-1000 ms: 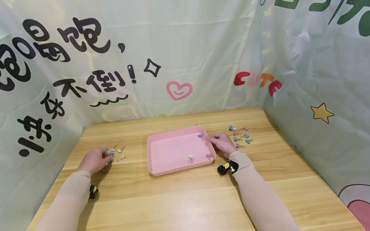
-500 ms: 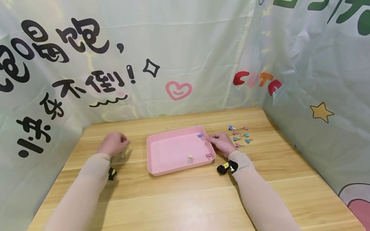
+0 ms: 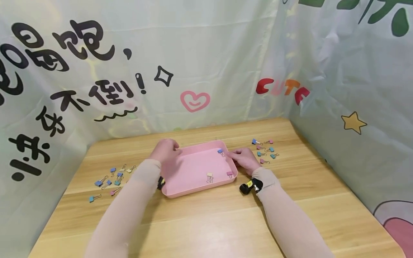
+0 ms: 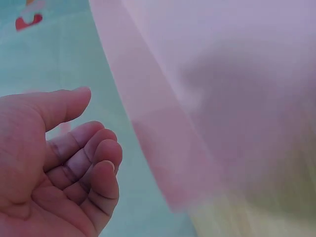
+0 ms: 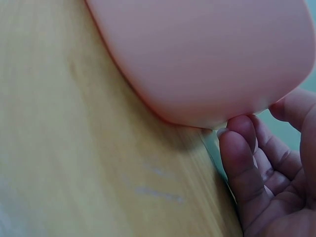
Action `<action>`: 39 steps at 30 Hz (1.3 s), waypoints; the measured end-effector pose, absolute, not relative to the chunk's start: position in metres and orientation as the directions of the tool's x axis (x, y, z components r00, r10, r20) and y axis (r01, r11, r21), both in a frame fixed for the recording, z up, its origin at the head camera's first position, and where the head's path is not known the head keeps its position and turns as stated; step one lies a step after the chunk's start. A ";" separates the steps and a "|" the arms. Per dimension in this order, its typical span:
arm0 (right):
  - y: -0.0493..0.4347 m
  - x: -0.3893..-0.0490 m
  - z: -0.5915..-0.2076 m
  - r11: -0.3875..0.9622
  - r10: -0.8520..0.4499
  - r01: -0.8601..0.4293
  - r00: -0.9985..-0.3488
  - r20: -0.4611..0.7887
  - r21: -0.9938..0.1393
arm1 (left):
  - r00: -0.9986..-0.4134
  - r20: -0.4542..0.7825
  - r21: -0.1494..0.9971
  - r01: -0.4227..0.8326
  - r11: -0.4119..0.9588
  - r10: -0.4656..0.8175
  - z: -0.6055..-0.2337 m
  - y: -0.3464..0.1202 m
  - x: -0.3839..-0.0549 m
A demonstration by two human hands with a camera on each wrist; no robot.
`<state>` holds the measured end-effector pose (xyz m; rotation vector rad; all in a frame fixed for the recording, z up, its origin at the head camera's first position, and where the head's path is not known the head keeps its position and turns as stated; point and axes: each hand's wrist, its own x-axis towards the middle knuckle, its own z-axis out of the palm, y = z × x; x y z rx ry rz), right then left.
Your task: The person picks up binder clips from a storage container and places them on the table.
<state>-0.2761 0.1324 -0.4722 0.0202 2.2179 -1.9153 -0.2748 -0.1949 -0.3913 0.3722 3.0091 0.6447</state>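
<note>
A shallow pink tray (image 3: 190,191) lies on the table, with a blue binder clip (image 3: 221,152), a pale yellow binder clip (image 3: 209,176) and a pink binder clip (image 3: 229,174) inside. My left hand (image 3: 165,150) is over the tray's back left corner. In the left wrist view its fingers (image 4: 104,163) curl loosely, the thumb stands apart, and nothing shows between them. At the tray's right end my right hand (image 3: 246,160) pinches the rim, thumb (image 5: 289,108) at the edge and fingertips against the outer wall.
Several loose binder clips (image 3: 117,179) in blue, teal, pink and yellow lie left of the tray, partly behind the left sleeve (image 3: 129,200). Another scattered group of binder clips (image 3: 260,153) lies to the right. A printed cloth (image 3: 222,53) hangs behind the wooden table (image 3: 200,229).
My left hand has gone from the left clip group up and rightward to the tray's back left corner, uncovering those clips. The right hand stays at the rim. The head view has shifted slightly.
</note>
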 end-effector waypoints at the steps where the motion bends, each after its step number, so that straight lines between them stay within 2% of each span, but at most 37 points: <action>1: 0.132 -0.276 -0.472 0.157 -0.128 0.145 -0.978 -0.166 -0.977 | -0.966 0.014 0.413 0.240 0.878 0.257 -0.393 -0.187 -0.277; 13: 0.130 -0.274 -0.469 0.140 -0.130 0.143 -0.978 -0.161 -0.980 | -0.912 -0.009 0.366 0.378 0.850 0.409 -0.417 -0.110 -0.298; 20: 0.130 -0.274 -0.471 0.131 -0.140 0.157 -0.975 -0.175 -0.979 | -0.844 -0.048 0.307 0.496 0.812 0.534 -0.429 -0.084 -0.308; 25: 0.131 -0.275 -0.471 0.115 -0.140 0.147 -0.977 -0.163 -0.982 | -0.787 -0.023 0.334 0.575 0.747 0.616 -0.433 -0.066 -0.314; 39: 0.128 -0.267 -0.468 0.172 -0.110 0.120 -0.984 -0.140 -0.978 | -0.758 0.048 0.311 0.630 0.711 0.651 -0.442 -0.049 -0.315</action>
